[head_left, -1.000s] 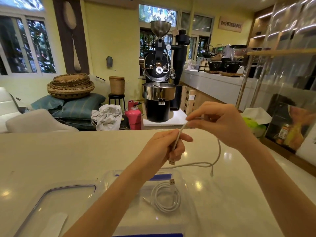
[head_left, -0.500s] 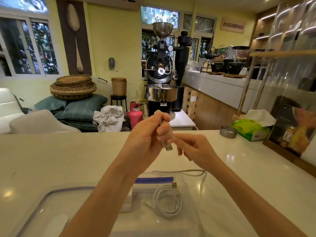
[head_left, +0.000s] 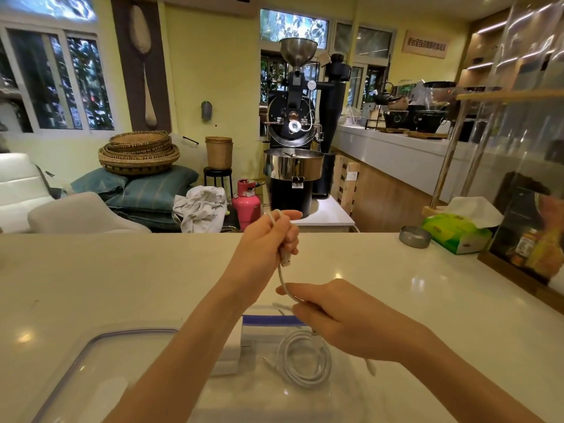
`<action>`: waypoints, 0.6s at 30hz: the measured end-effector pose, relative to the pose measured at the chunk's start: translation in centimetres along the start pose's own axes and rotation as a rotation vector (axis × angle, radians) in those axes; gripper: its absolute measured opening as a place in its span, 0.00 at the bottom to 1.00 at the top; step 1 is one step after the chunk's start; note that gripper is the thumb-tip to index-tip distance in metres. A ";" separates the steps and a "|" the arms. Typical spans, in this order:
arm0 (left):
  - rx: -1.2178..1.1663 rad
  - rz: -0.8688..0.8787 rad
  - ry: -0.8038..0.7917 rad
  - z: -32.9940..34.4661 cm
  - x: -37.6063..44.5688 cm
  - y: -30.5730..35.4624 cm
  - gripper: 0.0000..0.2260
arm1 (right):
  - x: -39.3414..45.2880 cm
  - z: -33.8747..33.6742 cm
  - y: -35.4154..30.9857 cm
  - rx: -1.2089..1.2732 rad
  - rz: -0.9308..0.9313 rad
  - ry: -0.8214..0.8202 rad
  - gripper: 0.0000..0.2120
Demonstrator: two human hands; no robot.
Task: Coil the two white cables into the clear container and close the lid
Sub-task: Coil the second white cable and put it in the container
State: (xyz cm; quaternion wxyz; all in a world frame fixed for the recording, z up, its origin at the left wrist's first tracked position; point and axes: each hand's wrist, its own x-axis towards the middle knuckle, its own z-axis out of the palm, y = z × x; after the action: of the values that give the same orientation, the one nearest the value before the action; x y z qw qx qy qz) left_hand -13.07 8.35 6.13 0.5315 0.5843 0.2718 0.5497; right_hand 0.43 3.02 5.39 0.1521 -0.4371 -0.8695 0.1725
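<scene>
My left hand [head_left: 270, 239] is raised above the counter and grips a white cable [head_left: 282, 279] near its USB plug, with a loop over the fingers. The cable runs down into my right hand [head_left: 341, 319], which pinches it lower and nearer to me; its loose end hangs below that hand. Under my hands stands the clear container [head_left: 265, 392] with blue clips, and a second white cable [head_left: 308, 361] lies coiled inside it. The clear lid [head_left: 91, 361] with a bluish seal lies flat to the container's left.
On the white counter [head_left: 106, 279] at the far right stand a small metal tin [head_left: 414, 237], a green tissue box [head_left: 457, 233] and a wooden stand with a glass panel [head_left: 525, 239]. Beyond the counter's far edge are a coffee roaster, a pink gas bottle and baskets.
My right hand has slid down the cable, away from my left hand and toward me. My left hand stays raised with the plug end, now with a loop over its fingers.
</scene>
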 end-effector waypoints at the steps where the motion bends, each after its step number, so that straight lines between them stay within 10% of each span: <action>1: 0.101 0.028 0.000 0.1 -0.2 -0.2 0.10 | -0.1 -0.4 -0.3 -0.058 -0.013 0.010 0.14; 8: 0.565 0.095 -0.115 0.1 -1.2 -1.5 0.08 | -0.1 -3.7 -0.6 -0.420 -0.166 0.251 0.10; 18: 0.242 -0.222 -0.293 0.1 -2.0 -0.3 0.23 | 2.2 -6.5 3.4 -0.441 -0.425 0.654 0.14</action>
State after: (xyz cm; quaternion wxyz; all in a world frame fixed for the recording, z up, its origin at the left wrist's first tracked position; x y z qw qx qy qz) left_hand -13.41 6.64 5.15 0.5486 0.6840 0.3180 0.3605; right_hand 4.30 7.76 9.98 0.3543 -0.3023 -0.8621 -0.1996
